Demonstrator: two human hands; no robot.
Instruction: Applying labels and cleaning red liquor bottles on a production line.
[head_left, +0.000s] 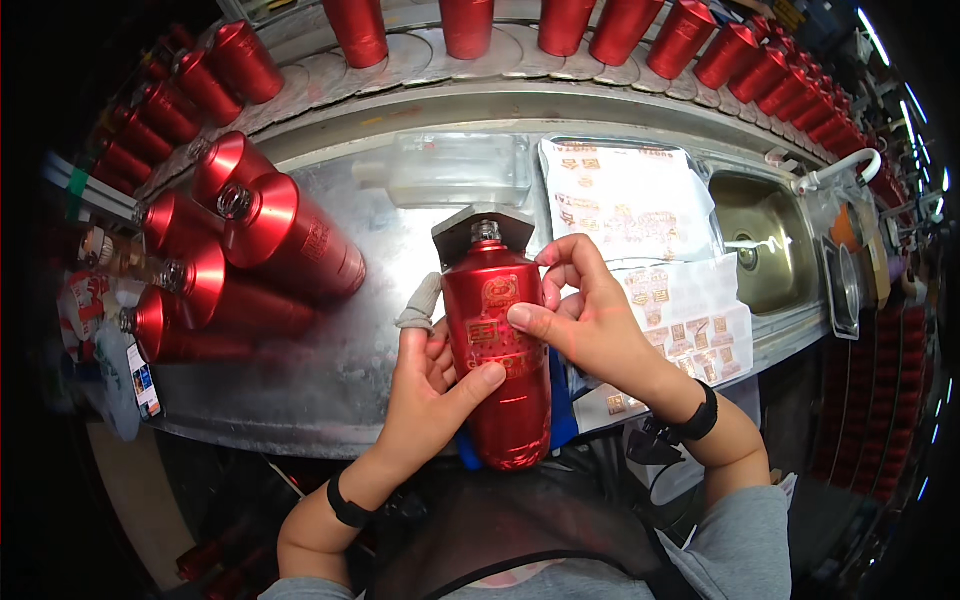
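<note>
Red bottle [497,350] lies lengthwise between both hands above the near edge of the tabletop [330,370], its silver neck pointing away from the person and its rounded base toward the body. Gold label patches show on its upper face. The left hand [425,385] cups the bottle from its left side, its grip closed on the body with the thumb laid across the front just below the gold patches; the index finger wears a pale cot [420,300] and points up alongside the bottle. The right hand [585,315] meets the bottle from the other side, its grip half curled, the thumb tip pressed on the upper face beside the gold patches and the fingers bent near the shoulder; whether it pinches anything small cannot be told. Black bands sit on both wrists.

Just beyond the grip, behind the bottle's neck, stands a dark angled holder [470,228], and past it a clear plastic tray [455,168]. Right of the grip lie white sheets of gold stickers [630,200], with more [690,320] under the right wrist. Further right is a metal sink [765,240] with a white tap [840,168]. Left of the grip a cluster of red bottles [250,250] lies on its side. Far beyond, a curved row of upright red bottles [620,30] lines a conveyor.
</note>
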